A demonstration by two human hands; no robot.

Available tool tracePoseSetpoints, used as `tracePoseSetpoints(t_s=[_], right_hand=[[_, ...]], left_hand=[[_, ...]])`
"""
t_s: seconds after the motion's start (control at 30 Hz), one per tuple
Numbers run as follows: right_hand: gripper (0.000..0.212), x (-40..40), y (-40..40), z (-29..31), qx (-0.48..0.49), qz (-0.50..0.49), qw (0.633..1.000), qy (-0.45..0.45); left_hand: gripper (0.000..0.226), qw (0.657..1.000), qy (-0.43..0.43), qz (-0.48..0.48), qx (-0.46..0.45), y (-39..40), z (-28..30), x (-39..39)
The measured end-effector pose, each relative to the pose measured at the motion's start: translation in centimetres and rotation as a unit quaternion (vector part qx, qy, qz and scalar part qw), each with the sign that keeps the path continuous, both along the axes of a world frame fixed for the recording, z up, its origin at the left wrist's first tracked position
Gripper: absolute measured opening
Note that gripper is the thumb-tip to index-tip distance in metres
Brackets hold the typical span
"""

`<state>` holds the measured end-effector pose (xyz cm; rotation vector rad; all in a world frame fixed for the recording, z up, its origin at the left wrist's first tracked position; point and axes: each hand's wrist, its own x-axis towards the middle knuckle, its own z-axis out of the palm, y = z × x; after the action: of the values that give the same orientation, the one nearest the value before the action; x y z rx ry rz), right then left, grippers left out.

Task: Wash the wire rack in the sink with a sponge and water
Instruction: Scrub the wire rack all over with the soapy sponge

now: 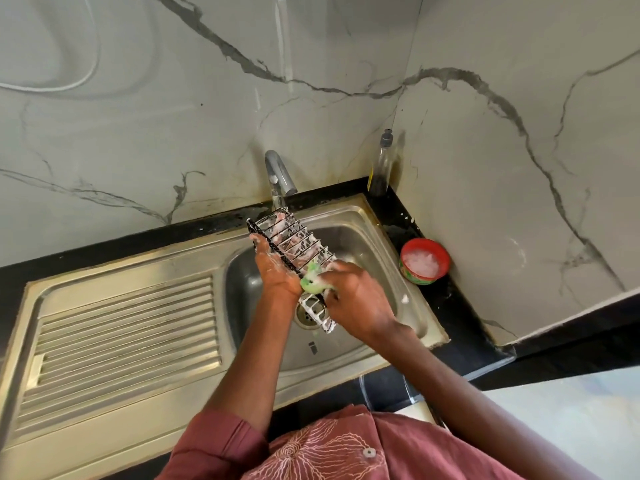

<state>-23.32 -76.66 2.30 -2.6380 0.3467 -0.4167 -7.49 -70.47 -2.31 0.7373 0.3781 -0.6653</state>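
The wire rack (292, 242) is thin shiny metal, coated in white suds. The sponge (311, 284) looks soft, green and foamy. The sink (114, 327) is brushed steel, dull and stained, with a ribbed drainboard. The tap (280, 173) is glossy chrome. The wall (173, 98) is smooth, glossy marble-look panel; the counter (446, 306) is polished black stone.

**One view, from my own head**

The only camera sits on my head, looking forward and steeply down over my chest and forearms. Its wide lens bends the bench (446, 299) edges and takes in the sink (349, 220), the drainboard (121, 337) to my left and both marble walls. My hands fall close, near the middle.
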Motion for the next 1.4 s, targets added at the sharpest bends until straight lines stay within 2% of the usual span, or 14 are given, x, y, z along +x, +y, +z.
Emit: tracePoseSetpoints(t_s=[0.13, 0.17, 0.27, 0.33, 0.4, 0.47, 0.53, 0.63, 0.73, 0.83, 0.97, 1.07, 1.23, 1.4], right_hand=[[0.031, 0.2, -3.6, -0.2, 0.143, -0.145, 0.977, -0.07], [0.028, 0.2, -4.1, -0.5, 0.242, -0.196, 0.948, -0.071], [0.034, 0.1, -3.5, -0.9, 0.53, -0.267, 0.803, -0.057], [0.033, 0.2, -3.1, -1.0, 0.585, -0.283, 0.758, -0.058], [0.032, 0.6, -3.0, -0.7, 0.597, -0.28, 0.748, -0.076], [0.029, 1.2, -3.1, -0.3, 0.568, -0.284, 0.767, -0.088], [0.024, 1.8, -3.4, 0.1, 0.512, -0.301, 0.799, -0.093], [0.033, 1.9, -3.9, 0.5, 0.411, -0.301, 0.855, -0.093], [0.037, 1.5, -2.9, 1.4, 0.187, -0.282, 0.936, -0.1], [0.035, 1.4, -2.4, 1.4, 0.01, -0.269, 0.959, -0.092], [0.026, 1.0, -1.7, 0.6, -0.062, -0.193, 0.97, -0.133], [0.03, 0.4, -0.7, 0.4, -0.023, -0.063, 0.986, -0.151], [0.034, 3.0, -1.1, 1.8, 0.052, -0.095, 0.985, -0.132], [0.031, 1.7, -1.1, 0.9, 0.002, 0.012, 0.99, -0.141]], left_hand=[[0.091, 0.997, 0.064, 0.004, 0.033, 0.6, 0.3, 0.6], [0.089, 0.997, 0.073, 0.021, 0.034, 0.8, 0.7, 0.7], [0.084, 0.992, 0.108, 0.065, 0.03, 0.6, 0.5, 0.4], [0.09, 0.993, 0.099, 0.045, 0.046, 0.2, 0.8, -0.8], [0.085, 0.992, 0.059, 0.005, 0.111, -0.7, 2.6, -2.7], [0.063, 0.983, 0.008, -0.025, 0.184, -1.9, 3.5, -4.4], [0.049, 0.981, 0.028, -0.057, 0.184, -2.9, 3.5, -6.1], [0.063, 0.985, 0.09, -0.081, 0.125, -3.4, 3.6, -7.0], [0.074, 0.988, 0.109, -0.075, 0.075, -3.5, 3.2, -6.4], [0.069, 0.992, 0.093, -0.081, 0.037, -3.3, 3.6, -6.1], [0.078, 0.993, 0.082, -0.081, 0.031, -3.2, 3.1, -5.6], [0.087, 0.994, 0.056, -0.083, 0.039, -2.8, 2.8, -5.0], [0.074, 0.993, 0.046, -0.082, 0.066, -2.3, 3.4, -5.3], [0.077, 0.993, 0.1, -0.054, 0.011, -1.9, 3.6, -4.3]])
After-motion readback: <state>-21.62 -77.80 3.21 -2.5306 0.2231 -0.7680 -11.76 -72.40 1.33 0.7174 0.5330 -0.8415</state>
